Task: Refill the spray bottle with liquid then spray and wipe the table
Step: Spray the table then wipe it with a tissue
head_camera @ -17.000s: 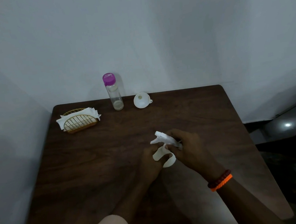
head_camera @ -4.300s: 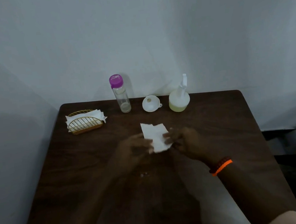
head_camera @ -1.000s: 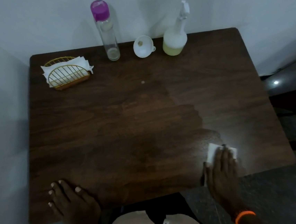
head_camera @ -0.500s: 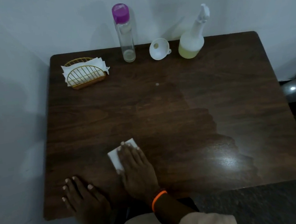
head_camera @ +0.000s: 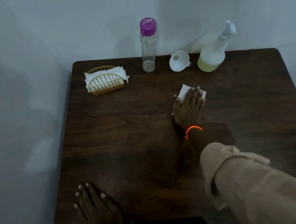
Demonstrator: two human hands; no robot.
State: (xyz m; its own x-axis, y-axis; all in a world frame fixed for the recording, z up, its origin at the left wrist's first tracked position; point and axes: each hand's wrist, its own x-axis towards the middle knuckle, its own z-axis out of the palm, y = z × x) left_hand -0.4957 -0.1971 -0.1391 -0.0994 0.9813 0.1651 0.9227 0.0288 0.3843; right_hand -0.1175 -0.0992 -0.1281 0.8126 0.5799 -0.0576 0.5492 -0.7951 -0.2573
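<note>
R hand [head_camera: 188, 108] flat, fingers straight, pressing a white tissue [head_camera: 184, 91] onto the table [head_camera: 128, 140]; tissue peeks out past the fingertips. Spray bottle [head_camera: 212, 58] upright beyond those fingertips, w/ funnel [head_camera: 178, 62] beside it. L hand [head_camera: 96, 205] flat, fingers relaxed, at near edge.

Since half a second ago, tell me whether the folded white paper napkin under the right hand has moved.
Yes. The folded white paper napkin went from the near left, by the left hand, toward the far edge, now just short of the white funnel.
</note>
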